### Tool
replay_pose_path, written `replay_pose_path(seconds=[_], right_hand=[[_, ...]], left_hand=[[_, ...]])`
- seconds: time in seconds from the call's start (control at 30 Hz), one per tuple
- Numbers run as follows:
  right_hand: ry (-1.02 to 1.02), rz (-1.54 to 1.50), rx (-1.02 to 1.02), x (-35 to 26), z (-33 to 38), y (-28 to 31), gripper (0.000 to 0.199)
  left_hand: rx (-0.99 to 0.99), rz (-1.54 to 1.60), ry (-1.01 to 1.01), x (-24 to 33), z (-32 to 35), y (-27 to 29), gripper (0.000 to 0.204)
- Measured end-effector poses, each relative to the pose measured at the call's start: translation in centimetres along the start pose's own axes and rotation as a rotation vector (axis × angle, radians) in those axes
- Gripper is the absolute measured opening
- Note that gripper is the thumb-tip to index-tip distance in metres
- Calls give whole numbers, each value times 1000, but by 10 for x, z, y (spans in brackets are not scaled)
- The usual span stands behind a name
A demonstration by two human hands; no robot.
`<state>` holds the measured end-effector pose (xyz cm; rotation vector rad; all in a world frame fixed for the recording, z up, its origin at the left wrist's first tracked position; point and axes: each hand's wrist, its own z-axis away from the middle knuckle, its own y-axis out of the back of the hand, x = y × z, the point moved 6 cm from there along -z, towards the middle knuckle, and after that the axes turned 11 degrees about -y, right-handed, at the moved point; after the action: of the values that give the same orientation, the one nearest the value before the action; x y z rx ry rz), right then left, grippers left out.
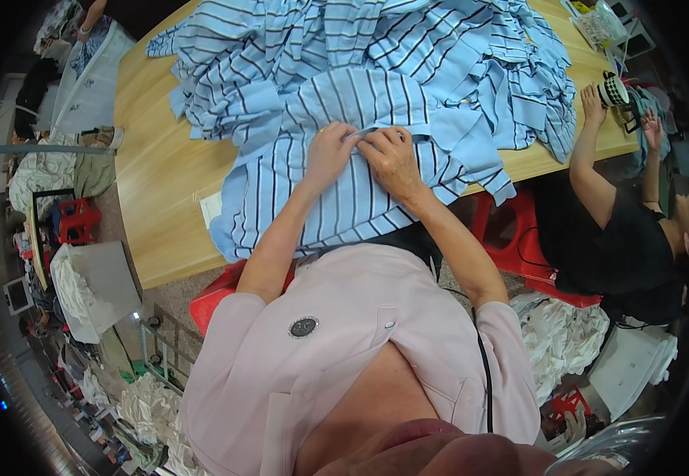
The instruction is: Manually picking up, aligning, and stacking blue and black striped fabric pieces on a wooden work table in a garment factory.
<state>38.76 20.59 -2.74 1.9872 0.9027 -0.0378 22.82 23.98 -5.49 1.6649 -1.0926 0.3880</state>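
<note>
A light blue knit garment with dark and white stripes (344,208) is spread in front of me, its lower part hanging at the table's near edge. My left hand (331,155) is closed on a fold of it, with thumb and fingers pinched together. Right beside it, my right hand (392,161) grips the same fold with curled fingers. The two hands nearly touch over the middle of the cloth. Whatever lies under the fingertips is hidden. Beyond the hands a large heap of similar striped garments (321,36) covers much of the wooden table (150,198).
A white paper slip (211,210) lies by the garment's left side. On the right, a person in black (614,238) sits near the table, hands raised by a dark patterned cup-like object (612,89). Red stools (511,230) and white bins (95,289) stand around.
</note>
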Motion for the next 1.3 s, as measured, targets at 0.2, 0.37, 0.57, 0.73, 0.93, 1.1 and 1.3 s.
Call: replay_pose_path(seconds=[0.2, 0.37, 0.57, 0.73, 0.93, 1.1, 1.3], right_hand=[[-16, 64, 89, 6, 12, -8, 8], [-9, 41, 158, -1, 9, -9, 4], [-38, 26, 13, 3, 16, -13, 7], [-3, -16, 113, 0, 14, -8, 4], [75, -42, 237, -12, 11, 5, 5], [52, -38, 201, -9, 13, 2, 5], [45, -65, 206, -4, 18, 2, 4]], left_hand=[[11, 99, 30, -9, 2, -6, 14], [-64, 152, 74, -20, 10, 0, 14], [4, 185, 18, -10, 11, -8, 13], [-93, 70, -84, -1, 11, -5, 10], [-150, 159, -76, -10, 8, 1, 8], [-211, 192, -60, -3, 3, -1, 7], [-204, 97, -136, 10, 5, -1, 8]])
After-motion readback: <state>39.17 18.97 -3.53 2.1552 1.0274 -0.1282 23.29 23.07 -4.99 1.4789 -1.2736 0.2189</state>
